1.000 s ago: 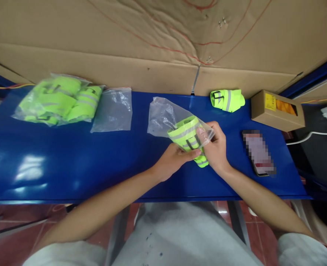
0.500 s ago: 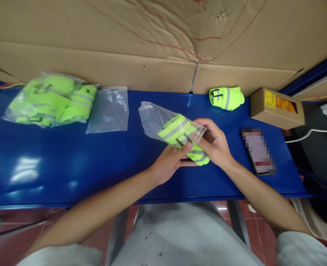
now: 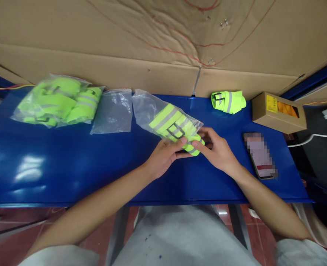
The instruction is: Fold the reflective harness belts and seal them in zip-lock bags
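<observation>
A folded neon-yellow reflective vest (image 3: 163, 119) with grey bands and a black buckle sits mostly inside a clear plastic bag (image 3: 141, 105). Its lower right end sticks out of the bag's mouth. My left hand (image 3: 163, 157) grips it from below left, thumb on top near the buckle and fingers underneath. On the other side, my right hand (image 3: 217, 149) is closed on the protruding end, its thumb pressing the fabric; some of its fingers are hidden behind. Bag and vest are held above the blue table (image 3: 77, 166).
Bagged neon-yellow bundles (image 3: 52, 99) lie at the back left beside a flat clear bag (image 3: 113, 112). At the back right are another rolled vest (image 3: 230, 102), a cardboard box (image 3: 276, 114) and a phone (image 3: 259, 155). A cardboard wall (image 3: 110, 62) rises behind the table.
The vest now lies deeper in the bag, its buckle showing through the plastic. The bag and both hands have shifted slightly, and my right thumb has moved onto the protruding end.
</observation>
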### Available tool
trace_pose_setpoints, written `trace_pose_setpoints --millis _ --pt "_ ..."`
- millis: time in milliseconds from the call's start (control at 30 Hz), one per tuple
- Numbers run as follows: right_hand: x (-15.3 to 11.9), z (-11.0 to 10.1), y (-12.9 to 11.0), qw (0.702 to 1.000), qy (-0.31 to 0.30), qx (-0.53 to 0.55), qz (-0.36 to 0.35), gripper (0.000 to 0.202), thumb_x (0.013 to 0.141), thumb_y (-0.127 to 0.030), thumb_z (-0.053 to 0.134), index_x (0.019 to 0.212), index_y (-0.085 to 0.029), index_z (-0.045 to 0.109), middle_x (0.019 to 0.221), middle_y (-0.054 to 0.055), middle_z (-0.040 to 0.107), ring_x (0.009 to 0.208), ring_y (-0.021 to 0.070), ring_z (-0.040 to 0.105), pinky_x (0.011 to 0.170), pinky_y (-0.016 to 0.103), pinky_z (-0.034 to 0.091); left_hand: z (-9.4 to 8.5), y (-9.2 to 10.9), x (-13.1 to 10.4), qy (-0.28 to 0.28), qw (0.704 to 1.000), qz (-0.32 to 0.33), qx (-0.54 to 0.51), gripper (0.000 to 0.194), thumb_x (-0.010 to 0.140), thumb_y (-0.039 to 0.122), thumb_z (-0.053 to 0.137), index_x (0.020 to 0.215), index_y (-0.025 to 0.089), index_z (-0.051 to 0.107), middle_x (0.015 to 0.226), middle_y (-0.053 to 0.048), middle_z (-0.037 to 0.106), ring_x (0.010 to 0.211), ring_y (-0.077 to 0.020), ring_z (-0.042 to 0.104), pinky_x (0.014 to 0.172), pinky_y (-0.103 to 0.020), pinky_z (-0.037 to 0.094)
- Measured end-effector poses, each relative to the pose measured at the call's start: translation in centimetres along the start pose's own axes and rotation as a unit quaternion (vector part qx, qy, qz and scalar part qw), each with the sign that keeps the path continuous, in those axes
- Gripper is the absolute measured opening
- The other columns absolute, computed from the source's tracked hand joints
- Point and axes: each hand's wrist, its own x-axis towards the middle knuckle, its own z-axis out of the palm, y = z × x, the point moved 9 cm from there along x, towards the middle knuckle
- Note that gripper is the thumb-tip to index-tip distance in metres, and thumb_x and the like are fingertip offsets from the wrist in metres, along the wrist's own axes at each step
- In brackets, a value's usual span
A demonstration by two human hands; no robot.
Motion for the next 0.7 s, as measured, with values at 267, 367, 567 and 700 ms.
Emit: trace_pose_setpoints --millis 267,367,567,700 --pt "-0.2 -0.6 -0.5 0.992 0.026 0.127 -0.004 0.035 0.078 -0.052 0.084 0.095 -0.023 0.072 0.073 -0.001 0.071 0.060 0.0173 0.069 0.059 0.033 0.062 -0.5 1.3 -0.5 0.061 0.989 0.059 0.121 0.045 0.081 0.040 0.083 0.122 0.021 0.074 0.130 -0.010 0.072 0.120 -0.0305 0.066 0.098 -0.043 0.057" --pt "-0.1 0.0 -1.0 0.982 0.014 0.185 0.013 0.036 0.074 -0.053 0.086 0.090 -0.023 0.072 0.074 -0.001 0.072 0.058 0.0167 0.068 0.056 0.034 0.064 -0.1 1.1 -0.6 0.039 0.989 0.056 0.130 0.044 0.083 0.040 0.082 0.121 0.021 0.074 0.126 -0.010 0.073 0.115 -0.0295 0.068 0.097 -0.042 0.056" --pt "-0.2 0.9 -2.0 0.971 -0.011 0.239 0.024 0.037 0.077 -0.051 0.085 0.101 -0.026 0.073 0.095 0.002 0.077 0.082 0.0209 0.074 0.077 0.038 0.065 0.8 0.1 -0.4 -0.007 0.991 0.029 0.133 0.048 0.080 0.041 0.084 0.123 0.022 0.073 0.123 -0.011 0.074 0.112 -0.0278 0.070 0.095 -0.039 0.056" --pt "-0.3 1.4 -1.3 0.979 -0.065 0.191 0.027 0.038 0.084 -0.055 0.077 0.107 -0.025 0.071 0.096 0.003 0.077 0.085 0.0203 0.074 0.081 0.037 0.062 0.3 -1.1 -0.4 -0.012 0.989 -0.058 0.137 0.050 0.082 0.052 0.080 0.115 0.015 0.074 0.109 -0.016 0.077 0.089 -0.0240 0.074 0.072 -0.032 0.059"
